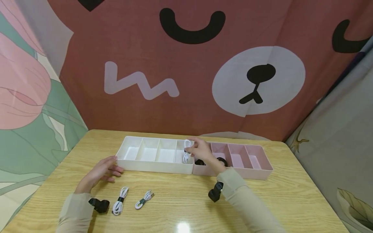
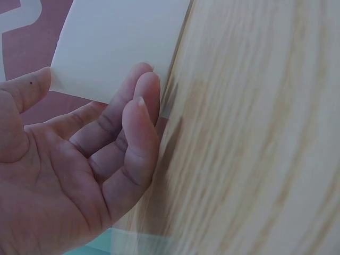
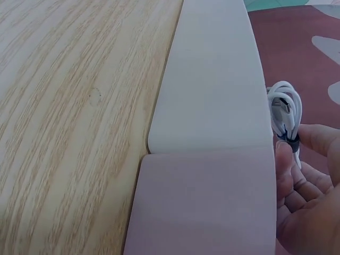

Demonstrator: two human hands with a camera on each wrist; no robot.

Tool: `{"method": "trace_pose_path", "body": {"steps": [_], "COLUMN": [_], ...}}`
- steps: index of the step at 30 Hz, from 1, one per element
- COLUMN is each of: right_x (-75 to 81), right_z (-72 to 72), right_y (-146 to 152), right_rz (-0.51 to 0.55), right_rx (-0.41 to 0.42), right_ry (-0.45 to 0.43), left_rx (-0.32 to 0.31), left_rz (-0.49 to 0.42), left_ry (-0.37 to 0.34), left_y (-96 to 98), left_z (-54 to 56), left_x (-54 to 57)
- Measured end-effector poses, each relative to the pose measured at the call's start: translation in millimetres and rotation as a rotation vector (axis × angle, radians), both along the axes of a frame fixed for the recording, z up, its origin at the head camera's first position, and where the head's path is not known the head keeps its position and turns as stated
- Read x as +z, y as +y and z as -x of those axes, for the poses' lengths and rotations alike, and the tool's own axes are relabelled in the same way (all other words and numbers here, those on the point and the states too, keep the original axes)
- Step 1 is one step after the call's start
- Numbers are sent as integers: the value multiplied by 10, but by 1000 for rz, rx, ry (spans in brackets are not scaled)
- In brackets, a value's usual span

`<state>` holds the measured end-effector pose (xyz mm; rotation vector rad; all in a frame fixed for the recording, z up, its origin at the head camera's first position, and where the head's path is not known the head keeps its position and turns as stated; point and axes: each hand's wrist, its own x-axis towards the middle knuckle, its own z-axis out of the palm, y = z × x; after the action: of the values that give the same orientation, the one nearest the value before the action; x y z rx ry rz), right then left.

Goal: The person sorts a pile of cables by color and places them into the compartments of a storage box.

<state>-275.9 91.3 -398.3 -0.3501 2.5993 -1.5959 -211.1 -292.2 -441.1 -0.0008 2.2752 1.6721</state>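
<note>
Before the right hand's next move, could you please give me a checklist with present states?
1. Grip: ok, the right hand pinches the banded white cable bundle.
2. Position: ok, the bundle appears over the rightmost compartment of the long white box in the head view.
3. Support: ok, the left hand touches that box's left end.
4. Alignment: ok, the long pink box meets the white box end to end.
5. Bundle touching the compartment floor: cannot tell.
6. Other bundles boxed: not ok, a longer white bundle and a shorter white bundle lie on the wood-grain table.
</note>
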Motion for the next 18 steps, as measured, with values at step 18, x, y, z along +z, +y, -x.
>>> {"method": "trace_pose_path", "body": {"steps": [18], "right_x": [-29], "right_z": [11], "right_y": [3], "right_rz": [-1], "right_rx": [-32], "right_ry": [-81], "left_rx": [3], "left_rz": [-3], "left_ry": [4], "left_y": [-9], "left_z": [11], "left_x": [-9]}}
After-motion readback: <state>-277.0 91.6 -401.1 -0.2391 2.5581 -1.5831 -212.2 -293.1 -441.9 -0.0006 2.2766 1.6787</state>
